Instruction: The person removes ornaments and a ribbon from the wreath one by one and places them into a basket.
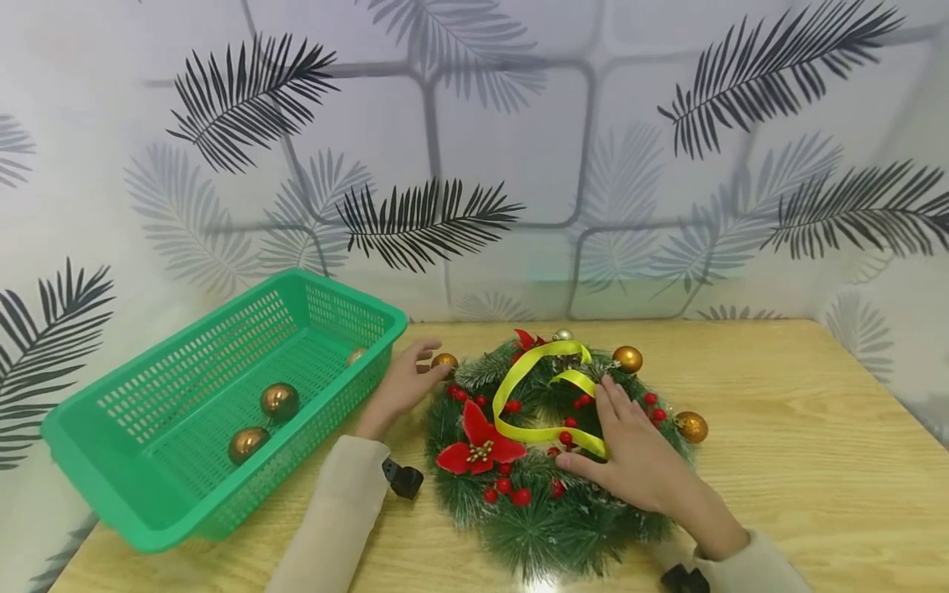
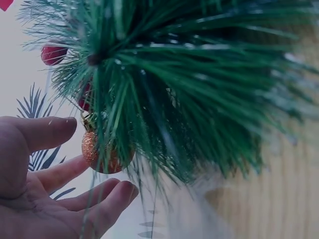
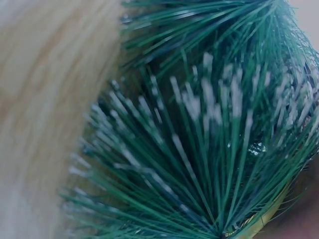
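Observation:
A green wreath (image 1: 534,527) with red berries and a red poinsettia (image 1: 480,445) lies on the table. At its left edge hangs a small gold glitter bauble (image 2: 105,154), and my left hand (image 1: 404,383) reaches to it with fingers loosely spread, fingertips right at the ball. In the left wrist view the thumb stands apart from the bauble. My right hand (image 1: 633,453) rests on the wreath's right side, fingers extended, beside a yellow ribbon (image 1: 511,395) looped over the middle. Pine needles (image 3: 199,149) fill most of the right wrist view, hiding nearly all of that hand.
To the left stands a green plastic basket (image 1: 59,428) with several gold balls (image 1: 279,402) inside. More gold baubles (image 1: 628,359) sit along the wreath's right rim. The wooden table (image 1: 815,461) meets a leaf-patterned wall (image 1: 511,148) at the back.

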Motion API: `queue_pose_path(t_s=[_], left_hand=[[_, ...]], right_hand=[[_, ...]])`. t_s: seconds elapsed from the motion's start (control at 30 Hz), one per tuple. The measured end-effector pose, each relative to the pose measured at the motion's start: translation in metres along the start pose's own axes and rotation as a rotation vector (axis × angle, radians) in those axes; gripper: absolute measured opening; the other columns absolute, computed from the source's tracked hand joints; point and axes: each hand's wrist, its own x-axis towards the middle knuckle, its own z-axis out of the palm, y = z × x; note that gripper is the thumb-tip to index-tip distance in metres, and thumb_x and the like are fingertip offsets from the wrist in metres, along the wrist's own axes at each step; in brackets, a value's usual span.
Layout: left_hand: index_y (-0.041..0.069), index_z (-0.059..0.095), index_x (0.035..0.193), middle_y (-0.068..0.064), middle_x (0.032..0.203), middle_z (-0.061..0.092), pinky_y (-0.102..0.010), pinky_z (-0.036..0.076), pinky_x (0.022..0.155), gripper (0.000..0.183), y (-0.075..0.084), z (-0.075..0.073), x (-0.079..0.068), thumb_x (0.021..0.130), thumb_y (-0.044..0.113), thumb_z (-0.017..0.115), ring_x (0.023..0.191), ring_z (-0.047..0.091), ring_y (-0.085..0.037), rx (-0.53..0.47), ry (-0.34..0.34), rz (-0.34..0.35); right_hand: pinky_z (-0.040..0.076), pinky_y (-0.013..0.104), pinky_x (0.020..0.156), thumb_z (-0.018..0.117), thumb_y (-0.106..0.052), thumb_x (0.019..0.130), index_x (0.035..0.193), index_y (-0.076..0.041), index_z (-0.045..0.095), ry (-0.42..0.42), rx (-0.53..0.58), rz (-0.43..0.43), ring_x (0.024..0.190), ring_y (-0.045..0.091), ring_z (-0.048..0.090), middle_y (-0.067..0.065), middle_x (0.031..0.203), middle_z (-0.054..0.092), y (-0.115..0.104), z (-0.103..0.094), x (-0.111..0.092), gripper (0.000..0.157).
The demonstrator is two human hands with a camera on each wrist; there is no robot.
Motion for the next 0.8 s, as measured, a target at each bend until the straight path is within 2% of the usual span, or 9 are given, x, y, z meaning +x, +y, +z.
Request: queue_pose_path(t_s=[0.2,0.47,0.8], left_hand=[[-0.001,0.045,0.137,-0.031,0.136,0.047,-0.051,0.048,0.096,0.045,-0.0038,0.0032,-0.0008,0.095,0.012,0.057,0.121,0.051,-0.046,-0.014,-0.002,0.041],[-0.002,0.049,0.132,-0.03,0.128,0.053,-0.049,0.05,0.091,0.042,-0.0055,0.0043,-0.0013,0.093,0.007,0.059,0.113,0.055,-0.043,-0.014,0.04,0.05],[-0.001,0.055,0.124,-0.026,0.117,0.058,-0.041,0.055,0.081,0.035,-0.0038,0.0052,0.0012,0.09,0.006,0.062,0.108,0.059,-0.038,-0.021,0.085,0.048]], right_hand=[[0.016,0.058,0.114,0.048,-0.069,0.086,0.149,0.009,0.012,-0.006,0.001,0.005,0.144,0.043,0.012,0.026,0.157,0.007,0.0011,0.0023,0.0007,0.107],[0.017,0.058,0.114,0.047,-0.069,0.086,0.149,0.009,0.013,0.001,-0.008,0.003,0.144,0.044,0.013,0.026,0.157,0.008,-0.0006,0.0011,-0.0002,0.106],[0.018,0.057,0.114,0.047,-0.068,0.087,0.148,0.009,0.013,0.008,-0.022,0.001,0.143,0.044,0.013,0.026,0.157,0.009,-0.0024,-0.0009,-0.0016,0.105]])
